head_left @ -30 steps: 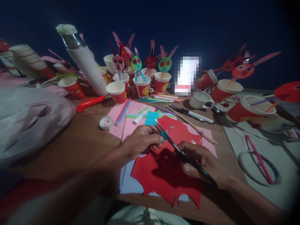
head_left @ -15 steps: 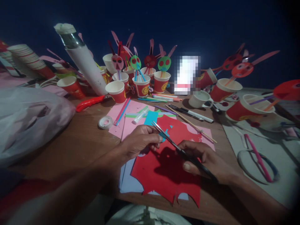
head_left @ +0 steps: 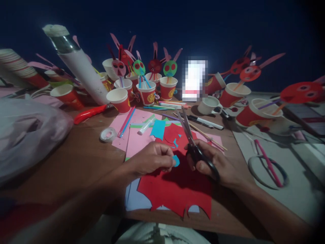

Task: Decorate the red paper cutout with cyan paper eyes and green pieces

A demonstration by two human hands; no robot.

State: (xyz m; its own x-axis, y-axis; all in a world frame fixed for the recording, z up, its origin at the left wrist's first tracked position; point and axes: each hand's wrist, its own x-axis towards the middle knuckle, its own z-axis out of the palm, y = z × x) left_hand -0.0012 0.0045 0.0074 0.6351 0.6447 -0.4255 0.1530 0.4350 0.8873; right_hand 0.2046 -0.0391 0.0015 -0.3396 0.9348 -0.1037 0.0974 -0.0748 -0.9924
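Between thumb and fingers, my left hand (head_left: 156,159) pinches a small blue paper piece (head_left: 176,161) above a large red sheet (head_left: 175,189) with scalloped cut edges. My right hand (head_left: 208,161) is wrapped round the black handles of the scissors (head_left: 194,147). The scissor blades are parted and point up and away, to the right of the blue piece. A larger blue paper (head_left: 157,130) lies at the far side of the red sheet, near a red paper disc (head_left: 172,134) and small blue scraps. Pink and white papers lie beneath.
Red cups with paper rabbit faces (head_left: 146,93) line the back. A plastic bag (head_left: 30,132) and red-handled tool (head_left: 90,114) are left; a tape roll (head_left: 108,135) is nearer the middle. A white mug (head_left: 209,105), pens and a pink-handled loop (head_left: 269,164) are right.
The scissors have moved away from the blue piece, turned more upright and opened. My left hand has come slightly nearer, still pinching the blue piece. The whole view has shifted a little.
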